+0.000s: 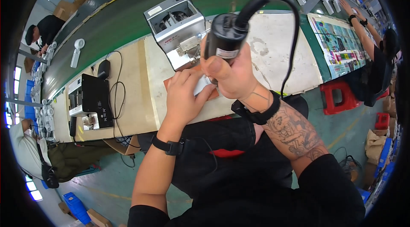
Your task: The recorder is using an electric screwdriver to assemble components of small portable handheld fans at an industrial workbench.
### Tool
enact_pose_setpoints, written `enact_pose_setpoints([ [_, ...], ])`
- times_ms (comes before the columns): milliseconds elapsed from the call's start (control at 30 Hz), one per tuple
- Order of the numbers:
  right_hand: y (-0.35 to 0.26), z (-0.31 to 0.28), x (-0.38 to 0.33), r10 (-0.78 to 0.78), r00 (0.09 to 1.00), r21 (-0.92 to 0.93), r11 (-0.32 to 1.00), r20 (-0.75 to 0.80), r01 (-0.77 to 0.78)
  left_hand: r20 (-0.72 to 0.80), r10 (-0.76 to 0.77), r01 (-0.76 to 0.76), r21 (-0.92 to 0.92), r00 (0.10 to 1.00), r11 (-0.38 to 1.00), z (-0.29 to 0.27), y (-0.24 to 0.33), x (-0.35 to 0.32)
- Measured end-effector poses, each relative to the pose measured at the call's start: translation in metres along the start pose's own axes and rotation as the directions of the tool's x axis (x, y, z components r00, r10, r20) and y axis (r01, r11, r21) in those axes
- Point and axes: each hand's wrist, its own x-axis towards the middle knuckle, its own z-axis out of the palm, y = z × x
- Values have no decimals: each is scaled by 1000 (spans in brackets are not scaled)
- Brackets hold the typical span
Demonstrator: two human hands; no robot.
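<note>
My right hand [234, 73] is wrapped round a black electric screwdriver [226, 35], held upright with its thick cable looping over to the right. Its tip is hidden behind my hand. Under it, my left hand [184, 92] steadies a small white part [202, 84] with thumb and fingers. That part rests on an orange-brown pad [213, 95] on the worktable, and my fingers cover much of it. Just beyond my hands stands a silver screw feeder [181, 35] with an open top and a dark mechanism inside.
A second, black-sided feeder [97, 101] and a black power adapter [103, 69] with cables lie to the left. Behind runs a green conveyor [124, 26] carrying white round-headed devices [77, 52]. Co-workers are at both sides. A red stool [339, 98] stands at right.
</note>
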Motion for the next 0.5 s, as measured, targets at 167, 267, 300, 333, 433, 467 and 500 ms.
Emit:
enact_pose_setpoints([
  [167,-11,12,-2,-99,993,-106,990,-61,92,10,80,-80,2,997,997,1,6,-1],
  [267,-44,8,-19,-164,976,110,977,-145,180,27,56,-57,30,998,998,-1,1,-11],
  [300,-60,-1,-29,-206,967,20,977,-151,211,125,-48,51,-22,991,998,-9,3,-15],
  [333,-84,-15,-43,-256,954,-84,966,-155,245,116,-50,51,-9,992,999,-12,14,-16],
  [433,-132,-45,-92,-339,927,-78,941,-163,330,330,-424,492,-792,843,361,-22,46,-37],
  [467,-134,-59,-105,-330,931,-97,943,-157,318,444,-417,490,-872,793,3,-26,53,-44],
  [500,-139,-70,-117,-317,930,-148,945,-187,292,474,-258,441,-880,842,-179,-32,58,-45],
])
